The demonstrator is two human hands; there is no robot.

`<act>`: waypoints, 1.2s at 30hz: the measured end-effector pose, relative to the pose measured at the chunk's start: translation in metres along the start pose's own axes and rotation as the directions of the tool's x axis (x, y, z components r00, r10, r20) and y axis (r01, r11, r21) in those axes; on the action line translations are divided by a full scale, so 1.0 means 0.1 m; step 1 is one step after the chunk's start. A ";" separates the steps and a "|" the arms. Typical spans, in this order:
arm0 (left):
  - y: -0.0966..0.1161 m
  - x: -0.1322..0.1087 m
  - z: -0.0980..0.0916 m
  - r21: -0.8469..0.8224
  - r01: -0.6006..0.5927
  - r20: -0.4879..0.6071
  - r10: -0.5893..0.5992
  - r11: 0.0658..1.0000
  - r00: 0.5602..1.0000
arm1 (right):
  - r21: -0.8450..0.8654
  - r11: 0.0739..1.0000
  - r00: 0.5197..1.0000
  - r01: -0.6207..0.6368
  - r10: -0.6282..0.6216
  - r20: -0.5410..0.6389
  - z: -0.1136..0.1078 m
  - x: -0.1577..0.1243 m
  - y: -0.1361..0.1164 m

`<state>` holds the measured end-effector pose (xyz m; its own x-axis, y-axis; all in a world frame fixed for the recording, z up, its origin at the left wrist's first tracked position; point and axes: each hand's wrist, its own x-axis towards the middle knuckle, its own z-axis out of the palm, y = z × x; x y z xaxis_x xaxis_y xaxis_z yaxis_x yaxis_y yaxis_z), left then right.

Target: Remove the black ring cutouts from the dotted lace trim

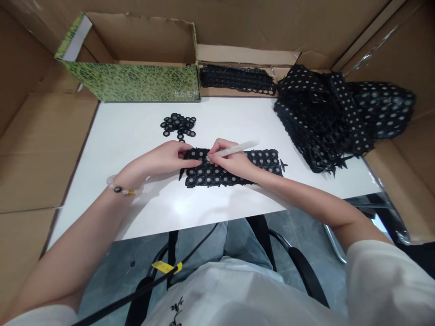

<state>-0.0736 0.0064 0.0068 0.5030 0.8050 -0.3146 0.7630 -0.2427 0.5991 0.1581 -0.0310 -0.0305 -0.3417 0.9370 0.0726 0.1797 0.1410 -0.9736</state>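
Observation:
A black moulded sheet [231, 176] with rows of grey-centred round parts lies flat on the white table. My left hand [161, 156] holds the sheet's left end, thumb on top and forefinger along the far corner; its other fingers are mostly hidden. Between the thumb and fingers of my right hand [234, 163] is a white pen-like tool [243, 147], gripped like a pencil. Its tip is down at the sheet's upper left part, close to my left thumb. Beyond my left hand lies a loose pile of small black rings [178, 124] with grey centres.
A green patterned open box [136, 83] stands at the back left. Beside it, black perforated sheets [238, 79] are stacked on cardboard. A large heap of dotted black sheets [322, 113] covers the right side. Cardboard walls [251, 27] enclose the white table [163, 203].

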 end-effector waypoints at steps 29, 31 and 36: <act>0.03 -0.01 0.10 -0.079 0.060 -0.061 -0.065 0.995 0.996 | 0.015 1.000 0.998 0.003 -0.002 -0.069 -0.01 -0.03 -0.02; 0.04 -0.02 0.09 -0.044 0.036 -0.087 -0.039 0.998 0.995 | 0.045 0.999 0.995 -0.030 0.034 -0.089 -0.03 -0.05 -0.01; 0.17 -0.03 0.12 0.001 0.134 -0.034 -0.134 0.991 0.990 | 0.084 0.995 0.999 -0.051 0.049 0.024 -0.04 -0.03 -0.01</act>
<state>-0.0575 -0.0063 0.0090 0.3821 0.8483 -0.3666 0.8238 -0.1330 0.5510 0.1628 -0.0330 -0.0287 -0.3547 0.9348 0.0198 0.1189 0.0661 -0.9907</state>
